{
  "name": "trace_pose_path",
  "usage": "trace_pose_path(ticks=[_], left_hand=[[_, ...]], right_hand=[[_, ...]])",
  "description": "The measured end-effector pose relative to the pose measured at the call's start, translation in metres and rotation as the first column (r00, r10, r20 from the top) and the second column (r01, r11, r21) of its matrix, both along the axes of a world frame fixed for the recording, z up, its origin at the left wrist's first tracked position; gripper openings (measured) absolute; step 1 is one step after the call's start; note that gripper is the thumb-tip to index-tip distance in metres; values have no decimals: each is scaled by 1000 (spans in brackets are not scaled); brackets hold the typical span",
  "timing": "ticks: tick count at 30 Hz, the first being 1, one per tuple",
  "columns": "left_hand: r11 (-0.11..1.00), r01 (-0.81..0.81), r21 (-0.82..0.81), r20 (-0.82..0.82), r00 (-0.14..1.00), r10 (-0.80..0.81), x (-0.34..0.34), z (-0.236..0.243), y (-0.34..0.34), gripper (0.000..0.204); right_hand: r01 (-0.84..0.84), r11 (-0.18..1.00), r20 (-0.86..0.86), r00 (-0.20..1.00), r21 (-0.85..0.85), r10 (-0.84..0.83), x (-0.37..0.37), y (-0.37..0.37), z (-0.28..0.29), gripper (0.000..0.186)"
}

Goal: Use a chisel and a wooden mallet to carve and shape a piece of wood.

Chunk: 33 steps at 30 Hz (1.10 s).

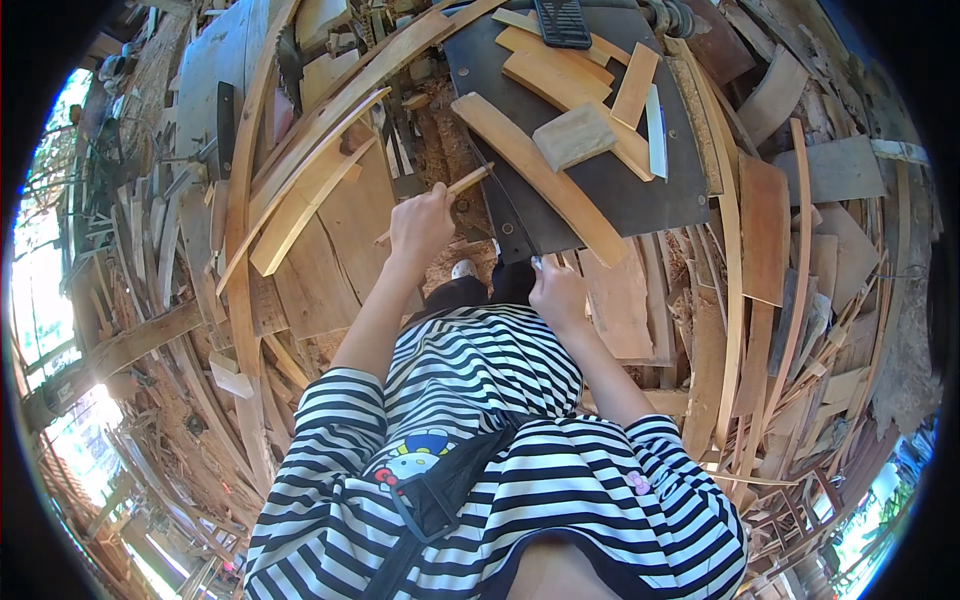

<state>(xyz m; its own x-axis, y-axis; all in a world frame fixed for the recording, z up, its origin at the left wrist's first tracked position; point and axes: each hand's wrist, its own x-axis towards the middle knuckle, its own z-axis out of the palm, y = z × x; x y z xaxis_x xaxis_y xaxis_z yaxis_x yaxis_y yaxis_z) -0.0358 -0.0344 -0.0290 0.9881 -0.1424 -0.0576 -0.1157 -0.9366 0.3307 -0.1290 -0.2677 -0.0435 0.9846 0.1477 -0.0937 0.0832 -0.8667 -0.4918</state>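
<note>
My left hand [422, 228] is closed around a slim wooden stick [470, 180], which slants up to the right past the left edge of a black metal-looking worktop [640, 205]. My right hand [557, 292] is closed at the worktop's near edge, on the lower end of a thin dark blade-like strip [515, 213]. That strip runs up to the tip of the stick; whether the two are joined I cannot tell. A curved wooden piece [545, 180] lies across the worktop, just beyond my right hand. Beside it rests a short pale block [574, 137].
Several wood strips and a black slotted tool [563, 24] lie at the worktop's far end. Long bent slats [345, 85] and a board [335, 265] are at the left. Wood offcuts [765, 230] crowd the right side. A dark-handled saw or knife [225, 118] stands far left.
</note>
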Motion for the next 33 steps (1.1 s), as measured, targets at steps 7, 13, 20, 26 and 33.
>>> trace_pose_path(ticks=[7, 13, 20, 26, 33], left_hand=[[999, -26, 38, -2, 1000, 27, -6, -4, 0, 20], [1000, -18, 19, 13, 1000, 18, 4, -2, 2, 19], [999, 5, 41, 5, 1000, -5, 8, -5, 6, 19], [994, 108, 17, 23, 994, -108, 6, 4, 2, 20], [998, 57, 15, -4, 998, -57, 6, 1, 2, 21]], right_hand=[[-19, 1000, -2, 1000, 3, 19, -11, -6, 24, 16], [1, 1000, -11, 1000, -21, -1, 3, -2, 15, 16], [29, 1000, -9, 1000, 3, -29, -26, -6, 14, 17], [36, 998, 84, 996, 58, -40, 11, 7, 6, 17], [63, 994, 168, 983, 92, -78, -20, -1, 4, 16]])
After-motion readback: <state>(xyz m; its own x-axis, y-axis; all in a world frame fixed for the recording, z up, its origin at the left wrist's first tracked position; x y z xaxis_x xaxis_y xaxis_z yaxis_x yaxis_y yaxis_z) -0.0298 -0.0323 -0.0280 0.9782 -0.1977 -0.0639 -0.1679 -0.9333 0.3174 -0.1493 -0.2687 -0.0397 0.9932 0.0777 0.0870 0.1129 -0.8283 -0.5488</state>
